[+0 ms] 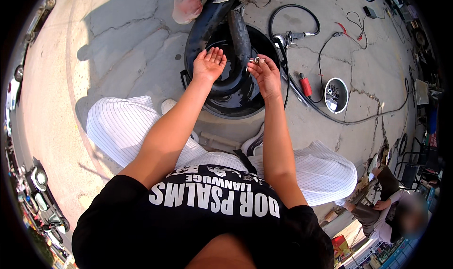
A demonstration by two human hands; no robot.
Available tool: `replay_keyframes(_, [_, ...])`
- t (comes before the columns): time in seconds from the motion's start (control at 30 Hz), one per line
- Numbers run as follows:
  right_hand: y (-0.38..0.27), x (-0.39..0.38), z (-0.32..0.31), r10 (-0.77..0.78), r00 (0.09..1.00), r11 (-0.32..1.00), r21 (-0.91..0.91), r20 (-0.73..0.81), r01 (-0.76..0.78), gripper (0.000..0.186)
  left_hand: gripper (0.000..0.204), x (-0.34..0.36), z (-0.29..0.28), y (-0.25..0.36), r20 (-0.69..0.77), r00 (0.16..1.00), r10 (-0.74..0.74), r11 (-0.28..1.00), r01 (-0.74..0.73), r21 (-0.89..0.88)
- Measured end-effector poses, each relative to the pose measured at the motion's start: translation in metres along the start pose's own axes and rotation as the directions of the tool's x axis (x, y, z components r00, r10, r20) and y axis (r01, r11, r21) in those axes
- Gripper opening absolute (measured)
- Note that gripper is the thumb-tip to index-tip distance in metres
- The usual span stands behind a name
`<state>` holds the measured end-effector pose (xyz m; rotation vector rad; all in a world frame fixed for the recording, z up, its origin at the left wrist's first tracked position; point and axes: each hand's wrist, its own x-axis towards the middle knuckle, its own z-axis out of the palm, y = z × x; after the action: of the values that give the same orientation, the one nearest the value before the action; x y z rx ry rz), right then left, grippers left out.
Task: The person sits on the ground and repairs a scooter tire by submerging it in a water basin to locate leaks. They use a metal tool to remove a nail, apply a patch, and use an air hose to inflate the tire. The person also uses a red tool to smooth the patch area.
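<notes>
My left hand (209, 66) is open, palm up with fingers stretched, above the left part of a round black tub (222, 112). Dark liquid shines inside the tub. A thick black rubber inner tube (239, 35) dips into it, and more black tubing curves along the tub's left side and bottom. On the right, my right hand (266, 75) is closed, pinching a small metal piece (255, 60) between thumb and fingers. It is too small to name exactly. That hand is beside the tube, over the tub's right side.
Right of the tub lie a black air hose (317, 24) with a metal fitting, a red-handled tool (306, 86) and a white bucket (347, 98) of small metal parts. Cables (361, 28) cross the cracked concrete. Another person (380, 212) sits at lower right. Parked vehicles (45, 189) stand far left.
</notes>
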<state>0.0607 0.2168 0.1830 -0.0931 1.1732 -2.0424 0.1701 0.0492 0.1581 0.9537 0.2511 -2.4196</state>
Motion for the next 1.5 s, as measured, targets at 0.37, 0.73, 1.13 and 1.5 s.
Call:
replay_keyframes(0.37, [0.068, 0.027, 0.085, -0.186, 0.981, 0.912, -0.382, -0.055, 0.152, 0.01, 0.027, 0.044, -0.036, 0.006, 0.295, 0.948, -0.122, 0.992, 0.12, 0.024])
replay_keyframes(0.73, [0.073, 0.036, 0.089, -0.44, 0.891, 0.489, -0.803, 0.108, 0.339, 0.012, 0.019, 0.042, -0.037, -0.002, 0.16, 0.987, 0.011, 1.0, -0.013, 0.007])
replay_keyframes(1.13, [0.05, 0.058, 0.087, 0.249, 0.958, 0.472, -0.847, -0.139, -0.245, 0.038, 0.027, 0.071, -0.082, 0.025, 0.582, 0.769, -0.265, 0.949, 0.099, 0.3])
replay_keyframes(1.5, [0.059, 0.07, 0.076, 0.504, 0.844, 0.698, -0.489, -0.183, -0.523, 0.044, 0.028, 0.044, -0.056, 0.004, 0.212, 0.977, -0.008, 0.907, -0.082, 0.413])
